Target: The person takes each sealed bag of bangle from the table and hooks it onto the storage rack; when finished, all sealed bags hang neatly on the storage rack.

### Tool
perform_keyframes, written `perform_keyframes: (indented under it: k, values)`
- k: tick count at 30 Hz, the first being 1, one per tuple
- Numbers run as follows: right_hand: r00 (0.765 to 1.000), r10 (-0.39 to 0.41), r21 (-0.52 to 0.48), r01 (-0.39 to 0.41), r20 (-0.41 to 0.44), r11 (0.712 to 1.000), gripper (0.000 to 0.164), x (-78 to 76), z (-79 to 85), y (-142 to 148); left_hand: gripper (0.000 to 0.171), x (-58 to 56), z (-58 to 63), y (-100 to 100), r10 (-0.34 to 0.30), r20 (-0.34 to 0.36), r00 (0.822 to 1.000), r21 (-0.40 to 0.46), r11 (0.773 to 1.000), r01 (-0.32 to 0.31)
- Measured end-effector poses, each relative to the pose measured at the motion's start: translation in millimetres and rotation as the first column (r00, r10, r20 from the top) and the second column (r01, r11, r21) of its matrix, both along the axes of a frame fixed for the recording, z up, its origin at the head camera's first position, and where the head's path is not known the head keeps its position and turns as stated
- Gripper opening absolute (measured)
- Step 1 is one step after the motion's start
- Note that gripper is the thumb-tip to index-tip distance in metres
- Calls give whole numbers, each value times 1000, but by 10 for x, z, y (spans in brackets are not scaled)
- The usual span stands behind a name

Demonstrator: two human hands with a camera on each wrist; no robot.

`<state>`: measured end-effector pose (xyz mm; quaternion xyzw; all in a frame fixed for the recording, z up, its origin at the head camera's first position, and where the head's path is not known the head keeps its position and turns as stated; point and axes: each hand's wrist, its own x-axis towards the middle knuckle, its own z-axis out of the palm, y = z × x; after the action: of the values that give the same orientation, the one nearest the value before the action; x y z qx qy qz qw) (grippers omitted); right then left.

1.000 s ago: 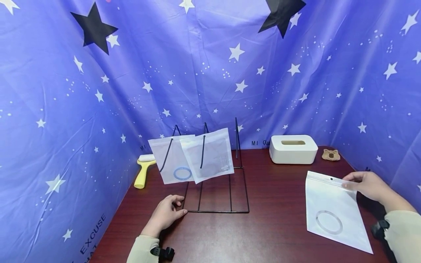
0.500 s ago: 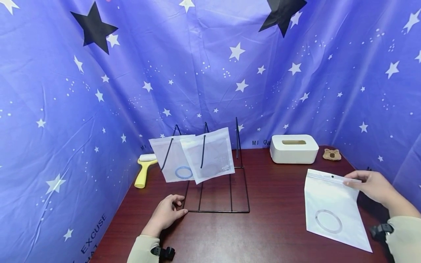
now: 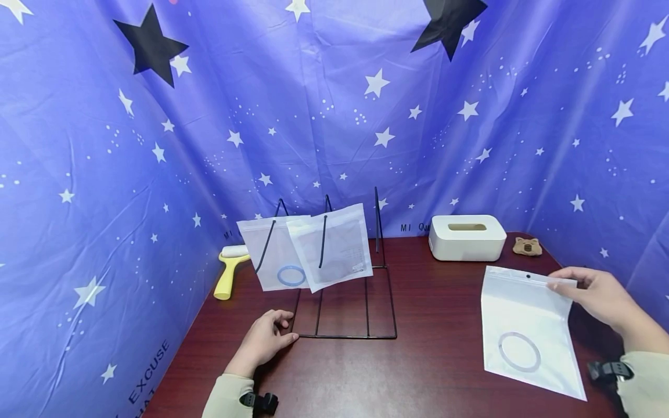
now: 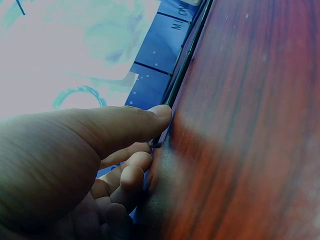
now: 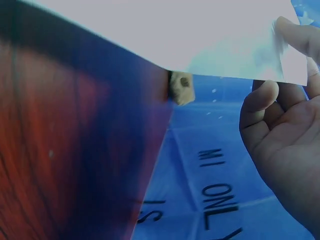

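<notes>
My left hand [image 3: 265, 341] pinches the front left corner of a black wire display rack [image 3: 355, 336]; in the left wrist view the thumb [image 4: 159, 113] lies against the wire. Two white zip bags hang from the rack's prongs: one [image 3: 263, 247] shows a blue ring, and another [image 3: 340, 249] overlaps it. At the right, my right hand [image 3: 601, 296] pinches the upper right corner of a third zip bag [image 3: 528, 319], which has a hang hole and shows a pale ring. The right wrist view has this bag's white sheet [image 5: 235, 45] between thumb and fingers.
A prong [image 3: 376, 220] without a bag stands at the rack's right. Behind the rack's left side lies a yellow-handled lint roller [image 3: 226, 278]. A white tissue box [image 3: 467, 247] and a small brown animal-face item [image 3: 527, 246] are at the back right. Starry blue cloth [image 3: 334, 145] surrounds the table.
The bag in my right hand has shifted slightly up and to the left, and its upper part bends more. My left hand and the rack have stayed in place.
</notes>
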<state>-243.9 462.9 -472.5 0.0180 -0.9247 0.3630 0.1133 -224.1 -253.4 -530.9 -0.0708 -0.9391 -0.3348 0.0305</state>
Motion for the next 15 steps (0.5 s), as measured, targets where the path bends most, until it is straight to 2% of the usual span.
perform_keyframes:
  k: [8, 15]
  values:
    - [997, -8, -66, 3, -78, 998, 25, 88, 191, -162, 42, 3, 4, 1, 10, -5, 1000, -2, 1000, -10]
    - [994, -6, -139, -10, -113, 990, 19, 173, 395, -271, 42, -2, 2, -3, 6, -6, 1000, -7, 1000, -6]
